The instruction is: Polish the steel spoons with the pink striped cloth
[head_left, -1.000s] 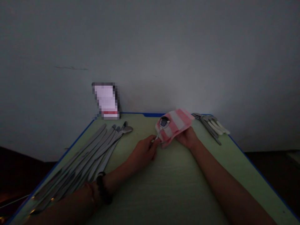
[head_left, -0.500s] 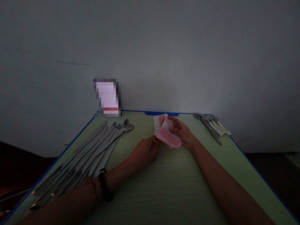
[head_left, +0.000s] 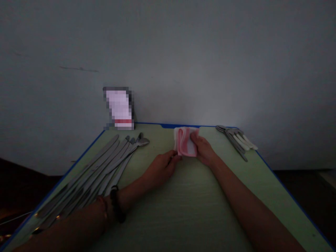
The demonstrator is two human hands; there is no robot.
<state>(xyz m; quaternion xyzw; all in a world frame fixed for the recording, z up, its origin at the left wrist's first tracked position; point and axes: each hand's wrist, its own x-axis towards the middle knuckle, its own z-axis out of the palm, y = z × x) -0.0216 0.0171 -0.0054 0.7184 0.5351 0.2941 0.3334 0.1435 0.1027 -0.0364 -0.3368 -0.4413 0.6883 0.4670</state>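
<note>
My right hand [head_left: 204, 150] is closed around a pink and white striped cloth [head_left: 185, 145], folded over and held near the far edge of the green table [head_left: 189, 210]. My left hand [head_left: 160, 168] is closed right beside the cloth's lower left corner, pinching the end of a spoon handle that runs into the cloth. The spoon's bowl is hidden inside the cloth. A dark band sits on my left wrist.
Several long grey knives and spoons [head_left: 105, 168] lie fanned along the table's left side. A smaller bunch of cutlery with white handles [head_left: 237, 140] lies at the far right corner. A blurred card [head_left: 119, 108] stands at the far left corner against the wall.
The cloth lay open under a visible spoon bowl a second ago. My right hand has folded it over the bowl and drawn it a little left and farther back. My left hand has hardly moved.
</note>
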